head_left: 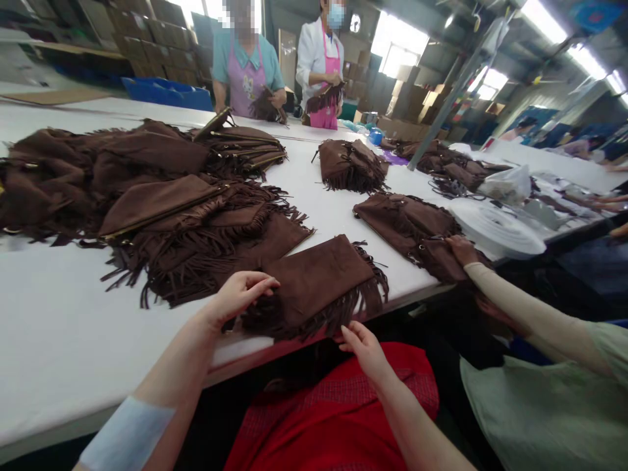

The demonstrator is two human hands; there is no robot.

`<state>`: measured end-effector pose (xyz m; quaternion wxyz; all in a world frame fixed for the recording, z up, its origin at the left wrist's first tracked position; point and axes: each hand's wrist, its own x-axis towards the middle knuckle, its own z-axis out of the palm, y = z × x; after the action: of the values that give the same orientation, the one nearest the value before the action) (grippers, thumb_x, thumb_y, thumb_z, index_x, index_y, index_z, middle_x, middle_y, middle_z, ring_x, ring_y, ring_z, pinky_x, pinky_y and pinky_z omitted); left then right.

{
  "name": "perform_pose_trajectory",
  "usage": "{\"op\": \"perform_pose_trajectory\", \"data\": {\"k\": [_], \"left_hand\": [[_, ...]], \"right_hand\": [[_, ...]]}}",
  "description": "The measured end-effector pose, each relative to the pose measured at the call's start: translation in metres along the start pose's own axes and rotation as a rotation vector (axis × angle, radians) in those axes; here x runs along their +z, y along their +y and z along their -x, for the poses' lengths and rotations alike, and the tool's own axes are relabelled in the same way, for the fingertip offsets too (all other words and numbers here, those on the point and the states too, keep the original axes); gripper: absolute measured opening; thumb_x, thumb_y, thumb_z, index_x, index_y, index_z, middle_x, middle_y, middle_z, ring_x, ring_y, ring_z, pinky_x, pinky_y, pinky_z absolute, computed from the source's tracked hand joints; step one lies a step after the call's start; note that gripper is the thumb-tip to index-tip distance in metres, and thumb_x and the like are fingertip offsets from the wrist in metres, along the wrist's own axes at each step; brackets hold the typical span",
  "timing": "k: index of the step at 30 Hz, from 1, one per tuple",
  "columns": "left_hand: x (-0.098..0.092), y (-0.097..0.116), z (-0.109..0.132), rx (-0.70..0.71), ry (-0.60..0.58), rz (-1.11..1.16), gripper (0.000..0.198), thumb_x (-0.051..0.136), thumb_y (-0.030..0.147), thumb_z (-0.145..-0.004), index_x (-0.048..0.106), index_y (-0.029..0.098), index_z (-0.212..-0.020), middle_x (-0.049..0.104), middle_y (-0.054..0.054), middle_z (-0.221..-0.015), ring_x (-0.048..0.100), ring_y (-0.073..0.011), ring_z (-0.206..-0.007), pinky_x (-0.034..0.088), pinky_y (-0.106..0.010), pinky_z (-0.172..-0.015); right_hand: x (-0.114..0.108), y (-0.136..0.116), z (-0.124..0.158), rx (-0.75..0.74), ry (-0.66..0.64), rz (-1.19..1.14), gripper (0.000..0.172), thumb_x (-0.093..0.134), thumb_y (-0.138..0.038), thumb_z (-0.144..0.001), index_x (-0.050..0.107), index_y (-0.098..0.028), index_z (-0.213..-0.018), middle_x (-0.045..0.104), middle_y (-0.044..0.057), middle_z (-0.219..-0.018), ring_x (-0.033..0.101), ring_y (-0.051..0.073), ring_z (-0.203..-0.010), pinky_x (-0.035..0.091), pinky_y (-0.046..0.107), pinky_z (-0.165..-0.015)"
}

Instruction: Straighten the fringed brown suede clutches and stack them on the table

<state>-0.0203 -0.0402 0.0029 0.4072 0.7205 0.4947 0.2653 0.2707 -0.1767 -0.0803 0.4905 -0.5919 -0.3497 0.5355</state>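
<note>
While left hand [240, 294] and right hand [367, 352] flank a fringed pouch [324, 275] (dark brown), each grip is unclear.

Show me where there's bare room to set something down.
Widest: front left of the white tabletop, bordered by the big brown fringed fabric pile, near edge and left forearm. Narrower: the strip between that pile and the small brown fringed stack. Crowded: front centre, at the brown rectangular fringed pouch, and right, around the round white roll.

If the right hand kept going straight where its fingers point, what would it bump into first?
The right hand would probably meet the dark brown, stringy fringe of the flat brown fabric pouch; depth is unclear, so it may already touch.
</note>
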Motion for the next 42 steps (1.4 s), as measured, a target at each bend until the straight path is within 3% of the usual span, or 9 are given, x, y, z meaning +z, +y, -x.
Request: {"op": "perform_pose_trajectory", "data": {"k": [2, 5, 9, 12, 17, 24, 30, 37, 42], "left_hand": [[-0.001, 0.001, -0.001, -0.045, -0.093, 0.23, 0.059, 0.05, 0.071, -0.08, 0.075, 0.019, -0.089, 0.073, -0.009, -0.073, 0.06, -0.0188, -0.057, 0.043, -0.027, -0.047], [-0.002, -0.005, -0.008, -0.057, 0.184, 0.331, 0.056, 0.058, 0.068, -0.077, 0.071, 0.017, -0.097, 0.075, -0.01, -0.083, 0.059, -0.0169, -0.061, 0.04, -0.024, -0.046], [0.005, -0.012, -0.017, 0.034, 0.366, 0.075, 0.051, 0.059, 0.062, -0.079, 0.069, 0.021, -0.106, 0.073, -0.008, -0.105, 0.066, -0.0229, -0.091, 0.054, -0.033, -0.077], [0.017, -0.012, -0.021, 0.158, 0.323, -0.288, 0.05, 0.057, 0.059, -0.081, 0.068, 0.022, -0.112, 0.07, -0.009, -0.114, 0.064, -0.0278, -0.105, 0.049, -0.042, -0.098], [0.031, -0.019, -0.027, 0.252, 0.251, -0.618, 0.056, 0.058, 0.061, -0.079, 0.065, 0.02, -0.117, 0.067, -0.011, -0.12, 0.059, -0.0328, -0.113, 0.045, -0.047, -0.104], [0.028, -0.017, -0.025, 0.19, 0.205, -0.668, 0.057, 0.057, 0.061, -0.081, 0.067, 0.019, -0.116, 0.07, -0.01, -0.113, 0.062, -0.0306, -0.106, 0.048, -0.042, -0.097], [0.031, -0.015, -0.024, 0.197, 0.21, -0.698, 0.055, 0.055, 0.061, -0.083, 0.066, 0.019, -0.116, 0.07, -0.01, -0.114, 0.062, -0.0299, -0.107, 0.047, -0.042, -0.098], [0.028, -0.007, -0.028, 0.17, 0.16, -0.746, 0.053, 0.054, 0.056, -0.084, 0.063, 0.017, -0.12, 0.069, -0.01, -0.115, 0.061, -0.0288, -0.108, 0.047, -0.04, -0.1], [0.045, 0.008, -0.05, 0.197, 0.088, -0.799, 0.054, 0.052, 0.054, -0.086, 0.062, 0.015, -0.122, 0.064, -0.012, -0.124, 0.057, -0.0301, -0.116, 0.044, -0.042, -0.104]], "right_hand": [[-0.007, 0.003, -0.002, 0.027, 0.058, -0.092, 0.055, 0.074, -0.063, -0.072, 0.069, -0.016, -0.1, 0.074, 0.012, -0.099, 0.07, 0.024, -0.087, 0.057, 0.033, -0.071], [-0.013, 0.002, -0.002, 0.057, 0.109, -0.23, 0.056, 0.07, -0.062, -0.076, 0.067, -0.016, -0.108, 0.073, 0.013, -0.106, 0.071, 0.024, -0.09, 0.057, 0.034, -0.073], [-0.013, -0.005, -0.005, 0.079, 0.069, -0.238, 0.048, 0.077, -0.053, -0.07, 0.068, -0.013, -0.094, 0.074, 0.01, -0.086, 0.069, 0.017, -0.071, 0.054, 0.026, -0.062], [-0.013, -0.005, -0.012, 0.09, 0.06, -0.142, 0.037, 0.076, -0.043, -0.065, 0.065, -0.013, -0.082, 0.07, 0.005, -0.066, 0.062, 0.012, -0.052, 0.045, 0.021, -0.048], [-0.026, 0.014, -0.023, 0.201, 0.128, 0.04, 0.02, 0.062, -0.032, -0.062, 0.06, -0.015, -0.07, 0.065, 0.002, -0.054, 0.056, 0.011, -0.041, 0.037, 0.019, -0.04], [-0.056, 0.042, -0.018, 0.257, 0.153, 0.019, 0.022, 0.061, -0.027, -0.058, 0.066, -0.015, -0.075, 0.067, 0.001, -0.056, 0.058, 0.012, -0.045, 0.04, 0.021, -0.045], [-0.035, 0.022, -0.019, 0.038, 0.109, -0.345, 0.027, 0.075, -0.024, -0.058, 0.07, -0.02, -0.084, 0.075, 0.003, -0.093, 0.067, 0.02, -0.092, 0.051, 0.029, -0.081], [-0.008, -0.01, -0.008, 0.073, -0.155, -0.43, 0.025, 0.077, -0.028, -0.064, 0.074, -0.014, -0.084, 0.075, 0.006, -0.086, 0.068, 0.019, -0.078, 0.053, 0.031, -0.079], [-0.006, -0.015, -0.004, 0.047, -0.148, -0.429, 0.024, 0.072, -0.033, -0.067, 0.073, -0.013, -0.08, 0.073, 0.005, -0.074, 0.066, 0.016, -0.064, 0.054, 0.029, -0.07]]}}
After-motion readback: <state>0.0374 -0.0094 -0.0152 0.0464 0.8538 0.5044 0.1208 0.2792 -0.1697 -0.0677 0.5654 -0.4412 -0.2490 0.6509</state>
